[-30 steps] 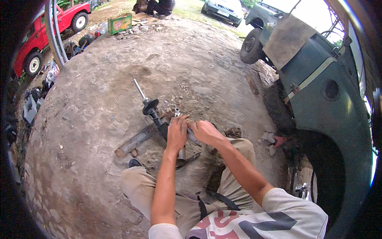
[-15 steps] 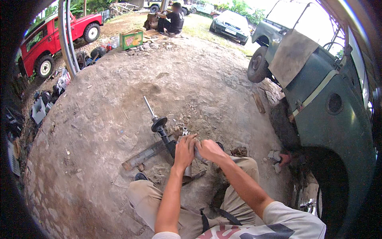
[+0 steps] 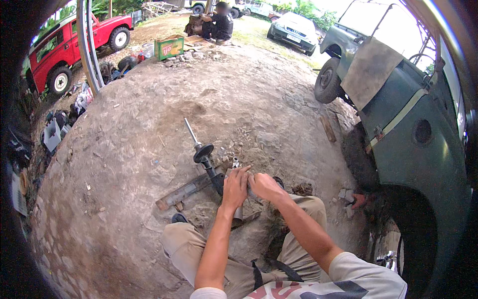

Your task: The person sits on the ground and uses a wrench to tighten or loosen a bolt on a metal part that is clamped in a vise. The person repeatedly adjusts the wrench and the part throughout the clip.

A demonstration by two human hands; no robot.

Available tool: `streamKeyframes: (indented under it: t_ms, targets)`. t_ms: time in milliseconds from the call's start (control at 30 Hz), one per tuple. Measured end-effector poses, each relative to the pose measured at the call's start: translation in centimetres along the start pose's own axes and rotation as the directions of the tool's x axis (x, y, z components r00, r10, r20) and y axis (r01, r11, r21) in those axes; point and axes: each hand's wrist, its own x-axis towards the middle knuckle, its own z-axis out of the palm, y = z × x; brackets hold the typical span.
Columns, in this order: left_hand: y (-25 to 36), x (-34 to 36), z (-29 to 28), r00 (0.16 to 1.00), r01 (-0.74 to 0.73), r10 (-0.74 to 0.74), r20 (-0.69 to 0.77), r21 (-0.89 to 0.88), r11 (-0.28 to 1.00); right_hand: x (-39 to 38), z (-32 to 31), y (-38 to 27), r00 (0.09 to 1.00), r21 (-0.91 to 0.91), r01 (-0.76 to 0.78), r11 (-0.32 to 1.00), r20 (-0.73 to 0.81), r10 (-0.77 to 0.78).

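Between my bent knees is a grey metal cylinder (image 3: 238, 215) whose lower end shows below my hands. A shiny metal end (image 3: 235, 162) sticks out just beyond my fingers. My left hand (image 3: 236, 186) is closed over the cylinder, fingers bent across it. Pressed close on its right, my right hand (image 3: 265, 186) is closed too; what its fingers pinch is mostly hidden. Left of my hands, a black shock absorber strut (image 3: 202, 153) with a bright rod leans away from me. Its lower part is by a worn bar-shaped block (image 3: 181, 193) on the ground.
A dark green vehicle body (image 3: 398, 134) stands close on the right, near pale stones (image 3: 347, 195). Further off are a red off-road vehicle (image 3: 64, 52), a green and yellow crate (image 3: 169, 48), a seated person (image 3: 219, 24) and a white car (image 3: 294, 31). Clutter lines the left edge.
The whole view has shifted slightly, with the scene moving a little to the right. Both hands stay together at the cylinder, their grip almost the same; the strut has not visibly moved.
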Motion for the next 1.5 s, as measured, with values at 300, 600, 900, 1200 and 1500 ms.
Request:
streamKeyframes:
  t_ms: [300, 600, 900, 1200, 1500]
  targets:
    - [-0.4, 0.6, 0.3, 1.0, -0.006, 0.006, 0.005, -0.024, 1.0, 0.8, 0.1, 1.6, 0.996, -0.095, 0.085, 0.992, 0.026, -0.082]
    - [-0.6, -0.1, -0.1, 0.997, -0.069, 0.073, -0.038, 0.102, 0.992, -0.8, -0.8, 0.1, 0.998, 0.027, -0.005, 1.0, 0.057, 0.003]
    - [-0.3, -0.8, 0.5, 0.996, -0.014, 0.015, -0.086, 0.017, 1.0, -0.6, -0.3, 1.4, 0.998, 0.11, 0.05, 0.993, 0.022, -0.053]
    - [0.6, -0.7, 0.2, 0.995, -0.001, 0.005, -0.096, 0.034, 0.999, 0.2, 0.0, 1.7, 1.0, 0.167, -0.006, 0.986, 0.008, 0.004]
    - [0.3, -0.5, 0.4, 0.996, -0.002, 0.006, -0.091, 0.036, 0.999, 0.5, -0.1, 0.5, 0.998, 0.037, -0.046, 0.998, 0.034, 0.045]
